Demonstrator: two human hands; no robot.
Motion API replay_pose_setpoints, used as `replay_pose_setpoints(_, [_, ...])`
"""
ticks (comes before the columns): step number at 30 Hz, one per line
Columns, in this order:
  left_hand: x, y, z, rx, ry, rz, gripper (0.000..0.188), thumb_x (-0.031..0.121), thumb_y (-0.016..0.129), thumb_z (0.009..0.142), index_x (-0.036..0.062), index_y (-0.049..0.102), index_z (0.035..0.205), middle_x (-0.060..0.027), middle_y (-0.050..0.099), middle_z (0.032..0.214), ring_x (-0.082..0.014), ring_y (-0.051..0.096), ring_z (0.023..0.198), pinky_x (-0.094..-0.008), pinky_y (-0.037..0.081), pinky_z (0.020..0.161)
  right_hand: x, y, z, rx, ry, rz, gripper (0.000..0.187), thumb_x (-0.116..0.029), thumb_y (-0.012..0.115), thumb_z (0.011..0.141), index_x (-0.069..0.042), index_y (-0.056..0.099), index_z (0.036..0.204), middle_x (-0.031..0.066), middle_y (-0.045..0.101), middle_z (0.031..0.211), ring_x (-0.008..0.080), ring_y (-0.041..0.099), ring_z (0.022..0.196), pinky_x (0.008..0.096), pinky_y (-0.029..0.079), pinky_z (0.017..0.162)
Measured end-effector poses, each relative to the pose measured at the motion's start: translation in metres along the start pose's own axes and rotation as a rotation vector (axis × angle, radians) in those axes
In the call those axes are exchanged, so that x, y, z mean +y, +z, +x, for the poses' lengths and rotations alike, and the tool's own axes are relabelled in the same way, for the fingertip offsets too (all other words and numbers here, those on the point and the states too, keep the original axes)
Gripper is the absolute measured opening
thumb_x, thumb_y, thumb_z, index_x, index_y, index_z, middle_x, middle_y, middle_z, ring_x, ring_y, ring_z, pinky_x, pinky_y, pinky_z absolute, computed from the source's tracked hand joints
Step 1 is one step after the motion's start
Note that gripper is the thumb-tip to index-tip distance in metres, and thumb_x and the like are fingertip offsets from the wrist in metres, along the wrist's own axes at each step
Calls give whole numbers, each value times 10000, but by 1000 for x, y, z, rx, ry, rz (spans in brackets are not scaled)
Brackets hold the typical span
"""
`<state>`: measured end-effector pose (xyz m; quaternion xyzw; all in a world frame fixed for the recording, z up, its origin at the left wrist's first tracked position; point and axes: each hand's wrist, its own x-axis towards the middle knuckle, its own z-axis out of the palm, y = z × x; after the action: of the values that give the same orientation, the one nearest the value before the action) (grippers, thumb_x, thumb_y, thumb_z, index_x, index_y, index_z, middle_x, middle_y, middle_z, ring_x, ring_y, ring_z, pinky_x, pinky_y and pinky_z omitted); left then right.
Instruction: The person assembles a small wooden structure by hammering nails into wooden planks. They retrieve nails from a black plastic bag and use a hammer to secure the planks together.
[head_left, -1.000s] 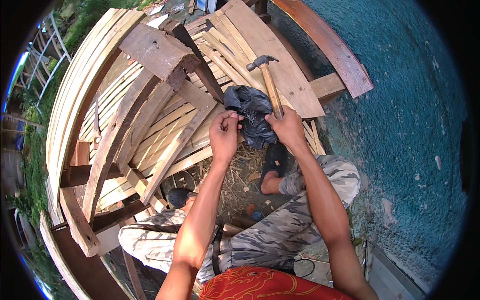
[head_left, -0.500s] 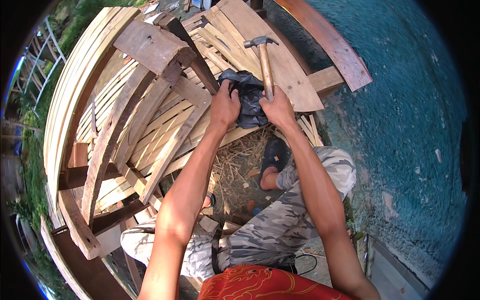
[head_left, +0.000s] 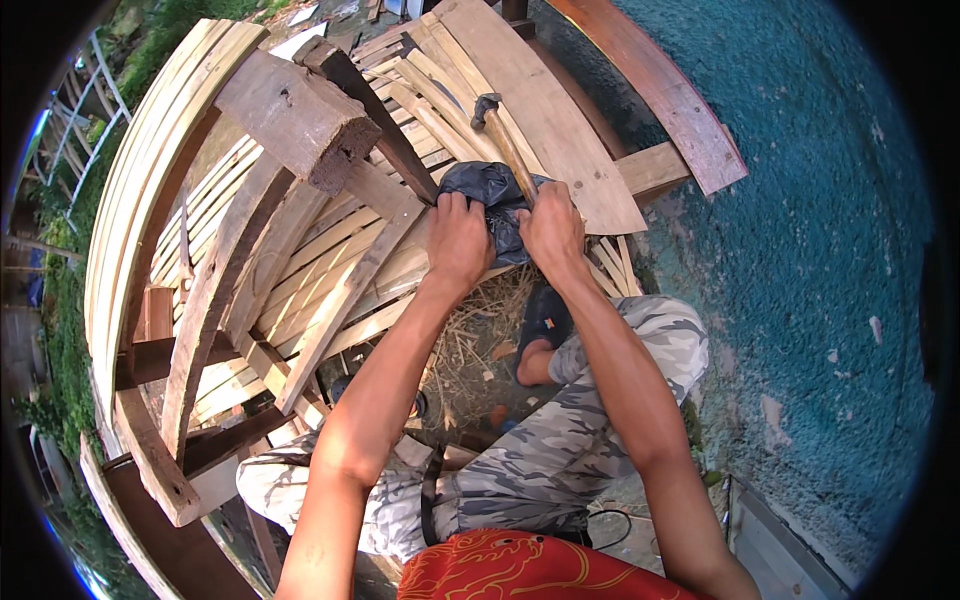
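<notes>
A black plastic bag (head_left: pixel 483 184) is bunched up in front of me, over the near side of the wood. My left hand (head_left: pixel 460 240) is closed on the bag's left side, knuckles up and thumb hidden. The wooden handle of a claw hammer (head_left: pixel 511 152) rises from my right hand (head_left: pixel 553 228), whose fingers wrap round it. That hand also presses against the bag's right side. The hammer's dark head points away from me, leaning left over the slats. What the bag holds is hidden.
Thin wooden strips (head_left: pixel 310 255) lie in rows on the left, with a thick rough post (head_left: pixel 290 110) above them. A wide plank (head_left: pixel 540 90) lies beyond my hands. To the right stands a rough blue wall (head_left: pixel 800 250). Straw-like shavings (head_left: pixel 465 350) cover the ground near my feet.
The hammer has tilted left, its head turning and dropping lower. My left hand has rolled over, bringing its knuckles up and closing further on the bag. Both hands have moved slightly nearer me.
</notes>
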<state>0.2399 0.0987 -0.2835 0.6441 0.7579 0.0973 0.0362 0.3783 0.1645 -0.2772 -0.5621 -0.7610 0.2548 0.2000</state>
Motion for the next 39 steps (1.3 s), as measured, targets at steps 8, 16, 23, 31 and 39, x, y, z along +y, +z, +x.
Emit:
replay_pose_setpoints(8, [-1,-9,15,-24,-44,-18,387,158,775,735,-2,655,1066,-173,603,1090,-350,544,1129,-471,467,964,7,-3,15,-21,-2,-39,240,-99,735,865,49,607,1006,257,665,1020,478,668,945,544,532,827])
replay_pose_setpoints(16, [-14,-15,-8,206,-8,-305,445,154,727,834,14,630,1244,-186,641,1200,-361,594,1136,-477,448,1008,8,-10,13,-41,14,55,293,-147,776,841,62,636,991,251,661,1045,458,648,999,528,514,876])
replay_pose_setpoints(23, [-41,-1,-63,487,-259,-68,528,227,675,896,53,547,1377,-209,477,1445,-396,421,1355,-567,240,1157,16,-35,15,176,-103,40,404,-211,826,822,91,655,1029,248,619,1089,429,590,1054,484,466,948])
replay_pose_setpoints(31, [-82,-16,-76,240,-452,59,529,467,642,972,61,641,1310,-154,675,1095,-337,626,1050,-508,412,956,19,-29,10,-113,227,288,412,-278,860,746,43,693,942,223,737,862,365,723,834,444,540,785])
replay_pose_setpoints(39, [-106,-15,-89,256,-321,15,544,520,625,972,73,653,1281,-160,665,1079,-372,627,1029,-479,502,876,5,-22,-15,-142,133,234,324,-180,748,777,57,692,991,292,724,903,438,720,919,466,551,843])
